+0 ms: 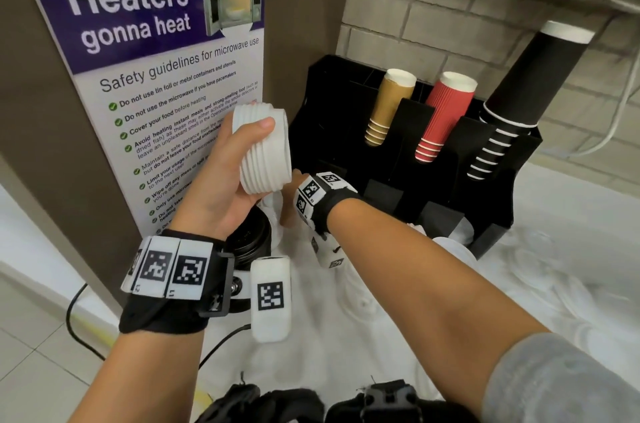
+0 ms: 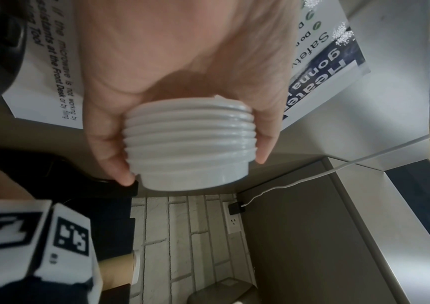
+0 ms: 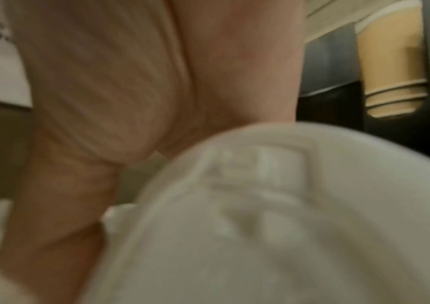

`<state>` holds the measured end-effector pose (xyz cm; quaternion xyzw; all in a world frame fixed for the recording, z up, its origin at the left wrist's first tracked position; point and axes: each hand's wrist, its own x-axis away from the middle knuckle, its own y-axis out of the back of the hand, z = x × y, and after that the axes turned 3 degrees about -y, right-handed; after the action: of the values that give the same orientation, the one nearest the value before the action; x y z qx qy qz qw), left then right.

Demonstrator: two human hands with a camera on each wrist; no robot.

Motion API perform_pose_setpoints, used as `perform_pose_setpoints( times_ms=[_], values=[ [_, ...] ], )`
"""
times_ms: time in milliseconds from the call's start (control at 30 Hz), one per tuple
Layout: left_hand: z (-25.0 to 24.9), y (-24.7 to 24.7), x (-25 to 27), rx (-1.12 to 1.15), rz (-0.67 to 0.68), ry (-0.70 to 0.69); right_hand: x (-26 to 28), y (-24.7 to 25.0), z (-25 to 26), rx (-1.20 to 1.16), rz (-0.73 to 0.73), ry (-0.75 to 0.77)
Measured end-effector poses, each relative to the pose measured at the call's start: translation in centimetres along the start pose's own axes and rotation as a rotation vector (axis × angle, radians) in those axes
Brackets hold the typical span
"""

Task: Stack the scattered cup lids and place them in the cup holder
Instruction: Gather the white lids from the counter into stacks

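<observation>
My left hand [image 1: 242, 163] is raised in front of the poster and grips a stack of several white cup lids [image 1: 266, 149], thumb on top. The left wrist view shows the stack of lids [image 2: 190, 148] pinched between the thumb and fingers of my left hand [image 2: 182, 67]. My right hand [image 1: 289, 204] is low beneath that stack, mostly hidden by it and the wristband. In the blurred right wrist view, my right hand [image 3: 99, 156] holds one white lid [image 3: 273, 216]. The black cup holder [image 1: 346, 104] stands just behind.
The holder carries stacks of gold cups [image 1: 391, 107], red cups [image 1: 443, 114] and black cups [image 1: 512, 111]. More white lids [image 1: 453, 249] lie on the white counter [image 1: 571, 249] by its front. A microwave poster [image 1: 156, 76] covers the panel to the left. A brick wall stands behind.
</observation>
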<state>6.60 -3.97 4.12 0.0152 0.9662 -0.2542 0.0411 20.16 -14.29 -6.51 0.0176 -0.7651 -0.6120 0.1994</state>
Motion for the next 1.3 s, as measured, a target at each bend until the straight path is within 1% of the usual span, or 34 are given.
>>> perform_pose_setpoints(
  times_ms=[133, 267, 367, 400, 500, 600, 633, 700, 733, 800, 867, 900, 933, 1000, 1033, 1067, 1100, 1167, 1200, 1233, 1300],
  values=[
    [-0.2, 0.2, 0.0, 0.011, -0.009, -0.003, 0.3, 0.3, -0.4, 0.022, 0.028, 0.037],
    [-0.2, 0.1, 0.0, 0.012, -0.009, -0.003, 1.9, 1.9, -1.5, -0.005, 0.105, 0.059],
    [-0.2, 0.1, 0.0, 0.021, -0.006, -0.003, 3.7, 3.3, -2.7, 0.024, 0.048, 0.095],
    [-0.2, 0.1, 0.0, 0.02, -0.005, -0.003, 4.4, 4.0, -3.2, -0.003, 0.05, 0.113],
    [-0.3, 0.1, -0.1, 0.005, -0.005, -0.005, 5.9, 6.2, -4.5, -0.22, 0.116, 0.133],
    [-0.4, -0.1, -0.2, 0.005, 0.011, -0.011, 7.4, 7.2, -5.1, -0.206, 0.069, 0.079],
    [-0.4, -0.1, -0.2, 0.007, 0.015, -0.013, 7.8, 7.3, -5.1, -0.207, 0.062, 0.083],
    [-0.4, -0.3, -0.3, 0.0, 0.02, -0.019, 8.6, 7.1, -5.0, -0.215, 0.078, 0.157],
    [-0.3, -0.3, -0.3, -0.004, 0.02, -0.022, 9.0, 7.0, -4.8, -0.207, 0.115, 0.197],
    [-0.1, -0.4, -0.4, 0.002, 0.017, -0.018, 9.3, 6.4, -4.2, -0.14, 0.239, 0.242],
    [0.0, -0.5, -0.4, 0.011, 0.018, -0.01, 9.3, 5.4, -3.4, -0.033, 0.379, 0.255],
    [0.1, -0.5, -0.4, 0.013, 0.023, -0.006, 9.3, 5.0, -3.3, -0.01, 0.428, 0.252],
    [0.1, -0.5, -0.4, 0.014, 0.028, -0.005, 9.2, 4.8, -3.3, -0.029, 0.465, 0.246],
    [0.1, -0.6, -0.3, 0.017, 0.033, -0.006, 9.2, 5.0, -3.7, -0.153, 0.525, 0.232],
    [0.1, -0.6, -0.3, 0.016, 0.032, -0.008, 9.2, 5.2, -3.8, -0.21, 0.528, 0.231],
    [0.1, -0.6, -0.3, 0.017, 0.031, -0.01, 9.2, 5.4, -3.7, -0.239, 0.49, 0.226],
    [0.2, -0.6, -0.3, 0.019, 0.03, -0.011, 9.0, 5.4, -3.6, -0.24, 0.398, 0.214],
    [0.2, -0.6, -0.3, 0.03, 0.03, -0.014, 8.4, 5.2, -2.9, -0.239, 0.119, 0.203],
    [0.1, -0.6, -0.3, 0.037, 0.03, -0.015, 8.0, 5.0, -2.4, -0.259, 0.017, 0.198],
    [0.1, -0.5, -0.3, 0.041, 0.029, -0.017, 7.4, 4.8, -2.1, -0.232, -0.031, 0.182],
    [0.0, -0.3, -0.3, 0.04, 0.028, -0.023, 6.1, 3.9, -1.9, -0.101, 0.004, 0.099]
  ],
)
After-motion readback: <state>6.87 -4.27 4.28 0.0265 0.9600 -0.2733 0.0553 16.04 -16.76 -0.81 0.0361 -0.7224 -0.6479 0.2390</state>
